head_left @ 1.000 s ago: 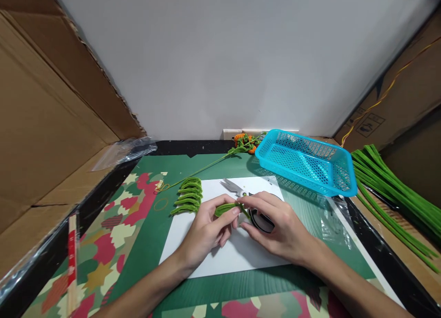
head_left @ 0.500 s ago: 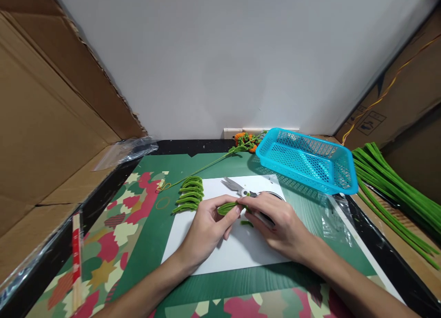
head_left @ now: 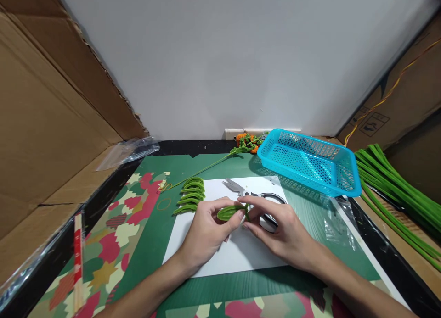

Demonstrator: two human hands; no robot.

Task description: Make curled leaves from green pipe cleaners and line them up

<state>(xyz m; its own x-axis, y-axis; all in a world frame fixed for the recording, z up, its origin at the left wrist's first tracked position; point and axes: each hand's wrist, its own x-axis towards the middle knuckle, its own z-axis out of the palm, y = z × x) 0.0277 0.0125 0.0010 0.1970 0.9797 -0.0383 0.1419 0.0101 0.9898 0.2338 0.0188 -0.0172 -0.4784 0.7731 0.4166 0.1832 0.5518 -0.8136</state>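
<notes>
A green fuzzy pipe-cleaner leaf [head_left: 227, 212] is pinched between the thumb and fingers of my left hand [head_left: 212, 228], over a white sheet of paper [head_left: 227, 258]. From the other side, my right hand [head_left: 280, 221] has its curled fingers around the short twisted end of that leaf. Scissors [head_left: 236, 186] with black handles lie on the paper behind my hands, blades pointing left and partly covered by my right hand. Left of the paper's upper edge, several finished pipe-cleaner leaves [head_left: 191, 196] are lined up in a stack.
A blue perforated basket [head_left: 310, 182] stands at the back right. Beside it lie many long green pipe cleaners [head_left: 396, 189]. An orange flower stem [head_left: 213, 162] stretches across the green mat. Wrapped chopsticks [head_left: 78, 263] lie at the left; cardboard stands on both sides.
My right fingers have spread a little and shifted at the twisted end of the leaf. The leaf's looped face now shows more fully in my left hand.
</notes>
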